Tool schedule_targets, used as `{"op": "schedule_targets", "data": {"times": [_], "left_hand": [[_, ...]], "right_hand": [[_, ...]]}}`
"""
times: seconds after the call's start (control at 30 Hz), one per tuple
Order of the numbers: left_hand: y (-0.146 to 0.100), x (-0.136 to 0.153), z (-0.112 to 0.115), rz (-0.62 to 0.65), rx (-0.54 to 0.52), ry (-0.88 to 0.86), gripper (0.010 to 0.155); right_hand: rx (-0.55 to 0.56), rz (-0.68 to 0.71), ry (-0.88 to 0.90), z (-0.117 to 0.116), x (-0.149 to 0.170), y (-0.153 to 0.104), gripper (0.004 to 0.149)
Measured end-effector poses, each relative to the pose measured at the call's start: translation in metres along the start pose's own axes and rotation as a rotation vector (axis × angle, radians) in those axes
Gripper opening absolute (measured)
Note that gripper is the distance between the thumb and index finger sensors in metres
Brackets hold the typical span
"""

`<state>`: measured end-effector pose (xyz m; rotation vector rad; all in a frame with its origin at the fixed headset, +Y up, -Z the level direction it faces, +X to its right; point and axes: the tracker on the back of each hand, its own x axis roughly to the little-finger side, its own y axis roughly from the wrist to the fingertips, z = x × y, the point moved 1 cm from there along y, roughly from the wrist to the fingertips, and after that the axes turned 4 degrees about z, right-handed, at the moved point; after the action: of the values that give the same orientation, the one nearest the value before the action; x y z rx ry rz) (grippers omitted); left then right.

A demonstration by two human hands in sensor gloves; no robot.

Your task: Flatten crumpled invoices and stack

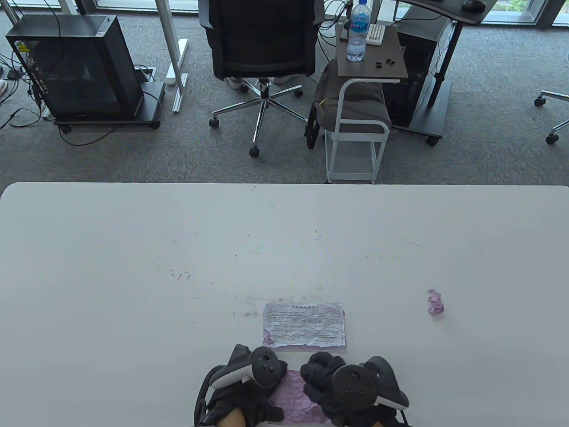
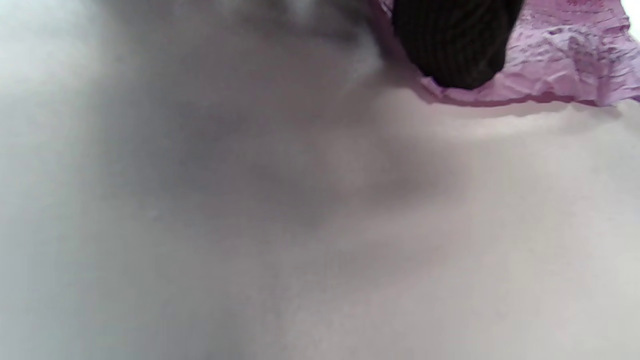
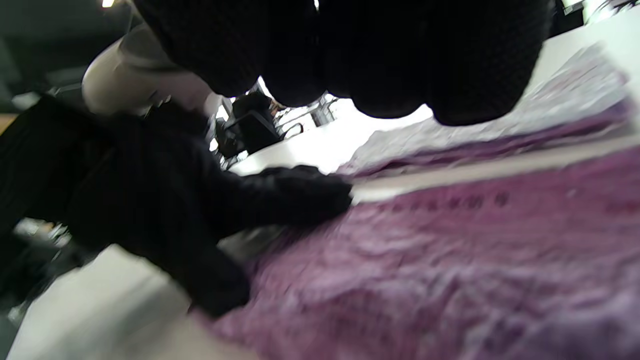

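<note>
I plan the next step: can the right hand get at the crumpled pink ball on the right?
Probably yes: the right hand rests on the pink sheet, and bare table lies between it and the ball.

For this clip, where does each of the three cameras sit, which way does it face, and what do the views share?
Table view: high above, looking down and outward over the white table to the office floor; both hands, left hand and right hand, enter at the bottom edge on a pink invoice.
Left wrist view: low by the tabletop; one gloved fingertip on the pink invoice's edge.
Right wrist view: low, looking across the pink invoice toward the left hand; right fingers hang from the top.
Shared: all three views show the pink invoice; the table and right wrist views also show the flattened stack.
</note>
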<state>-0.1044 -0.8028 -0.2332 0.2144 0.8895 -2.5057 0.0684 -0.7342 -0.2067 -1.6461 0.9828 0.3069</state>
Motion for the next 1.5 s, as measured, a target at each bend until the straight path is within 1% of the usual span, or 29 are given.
{"op": "schedule_targets", "data": {"times": [0.03,0.1,0.13,0.23,0.3,0.4,0.5,0.6,0.83,0.97,1.1,1.17,1.23,1.3,1.4,1.43,1.47,1.5], "left_hand": [[0.000,0.000,0.000,-0.001,0.001,0.004,0.087],[0.000,0.000,0.000,-0.005,-0.002,0.003,0.087],[0.000,0.000,0.000,-0.005,-0.003,0.002,0.087],[0.000,-0.001,0.000,-0.008,-0.004,0.001,0.087],[0.000,-0.001,0.000,-0.010,-0.005,-0.001,0.087],[-0.001,-0.001,0.000,-0.018,-0.003,0.000,0.087],[-0.001,-0.001,0.000,-0.023,-0.003,0.000,0.087],[-0.001,-0.001,0.000,-0.024,-0.006,0.000,0.087],[-0.001,0.000,0.000,-0.025,-0.006,-0.004,0.087],[-0.001,0.000,0.001,-0.022,-0.007,-0.004,0.087],[-0.001,0.000,0.001,-0.018,-0.009,-0.005,0.087],[-0.001,0.000,0.001,-0.018,-0.010,-0.004,0.087],[-0.001,0.000,0.001,-0.018,-0.012,-0.004,0.087],[0.000,0.001,0.001,-0.016,-0.015,-0.004,0.087],[0.000,0.001,0.001,-0.016,-0.015,-0.003,0.087],[0.000,0.001,0.001,-0.016,-0.016,-0.004,0.087],[0.000,0.001,0.001,-0.015,-0.016,-0.004,0.087],[0.000,0.001,0.001,-0.014,-0.016,-0.003,0.087]], "right_hand": [[-0.089,0.040,-0.028,-0.010,-0.007,0.005,0.040],[-0.189,0.081,-0.060,-0.026,-0.016,0.011,0.039],[-0.232,0.077,-0.076,-0.031,-0.018,0.013,0.040],[-0.432,0.023,-0.148,-0.047,-0.016,0.014,0.043],[-0.400,0.021,-0.137,-0.045,-0.015,0.015,0.044],[-0.471,-0.075,-0.109,-0.042,-0.009,0.015,0.044],[-0.485,-0.177,-0.059,-0.037,0.003,0.012,0.038],[-0.495,-0.280,0.001,-0.033,0.015,0.006,0.036],[-0.523,-0.465,0.058,-0.026,0.043,-0.008,0.034],[-0.540,-0.478,0.029,-0.027,0.051,-0.011,0.034],[-0.539,-0.477,0.018,-0.027,0.052,-0.010,0.034],[-0.554,-0.499,0.012,-0.026,0.053,-0.013,0.035],[-0.525,-0.479,0.013,-0.020,0.054,-0.016,0.035],[-0.439,-0.473,-0.014,-0.006,0.053,-0.021,0.036],[-0.141,-0.435,-0.082,0.017,0.048,-0.027,0.036],[-0.069,-0.427,-0.106,0.021,0.046,-0.029,0.037],[0.023,-0.414,-0.152,0.026,0.041,-0.029,0.037],[0.092,-0.385,-0.215,0.028,0.036,-0.028,0.038]]}}
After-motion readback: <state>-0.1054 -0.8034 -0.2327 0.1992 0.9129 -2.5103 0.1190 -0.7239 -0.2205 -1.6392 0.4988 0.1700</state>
